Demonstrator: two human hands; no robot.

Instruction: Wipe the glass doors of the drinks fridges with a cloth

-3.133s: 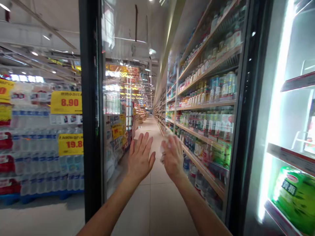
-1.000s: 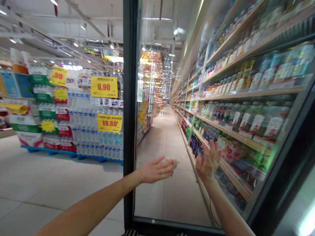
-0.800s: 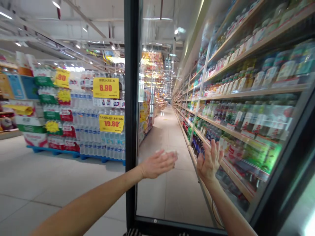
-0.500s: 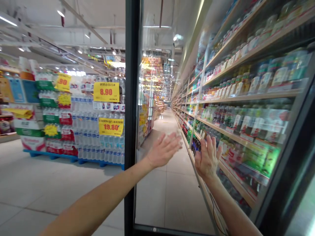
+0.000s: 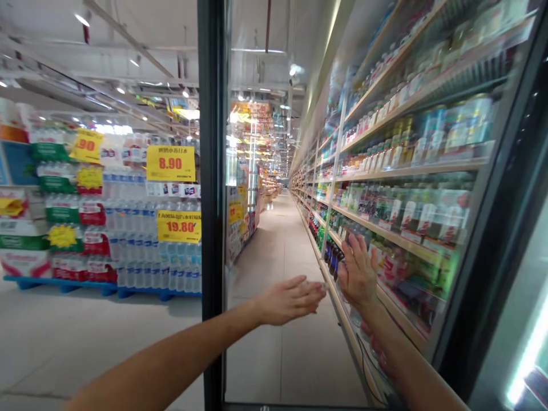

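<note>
My left hand (image 5: 291,299) is stretched out across the glass door (image 5: 257,354), fingers extended and pointing right, with nothing visible in it. My right hand (image 5: 357,271) is raised beside it, fingers up and slightly apart, also holding nothing I can see. The two hands are apart, left fingertips close to the right hand. Whether either palm touches the glass I cannot tell. The door's black frame (image 5: 212,200) stands upright behind my left forearm. Shelves of bottled drinks (image 5: 428,214) show behind my right hand.
To the left, stacked packs of water bottles (image 5: 154,222) stand on a blue pallet (image 5: 92,287), with a yellow price sign (image 5: 171,164) on them. A tiled aisle floor (image 5: 274,240) runs away through the glass. Another black frame edge (image 5: 483,217) slants at right, beside a bright light strip (image 5: 528,354).
My left hand has moved lower and slightly right, turning more level, nearer my right hand. My right hand stays raised at about the same place. The surroundings have shifted left in view.
</note>
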